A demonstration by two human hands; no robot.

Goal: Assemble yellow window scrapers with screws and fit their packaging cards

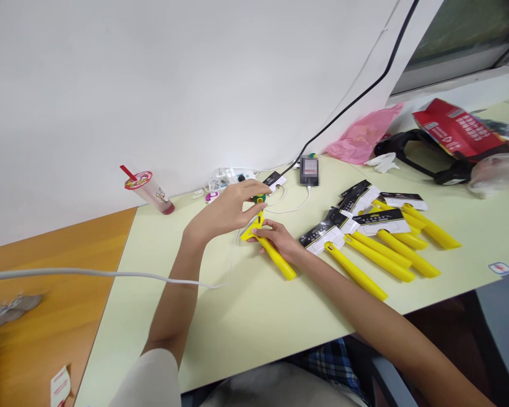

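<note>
My left hand [230,204] is closed around the top of a stubby green-handled screwdriver [259,199], its fingers curled over the handle. The screwdriver stands roughly upright, its lower end at the head of a yellow scraper [279,260]. Close below, my right hand [280,238] grips that scraper near its head, thumb and fingers on either side. The scraper's handle slants down toward the right. Whether the screwdriver tip sits in a screw is too small to tell. A black-and-white card [275,180] lies just behind my left hand.
Several carded yellow scrapers [382,249] lie piled on the right. Behind stand a power strip [227,178] and a cabled dark device [309,170]. A drink cup with straw [152,192] leans at left. A white cable [110,273] crosses my left arm. Pink bag [365,135] at back right.
</note>
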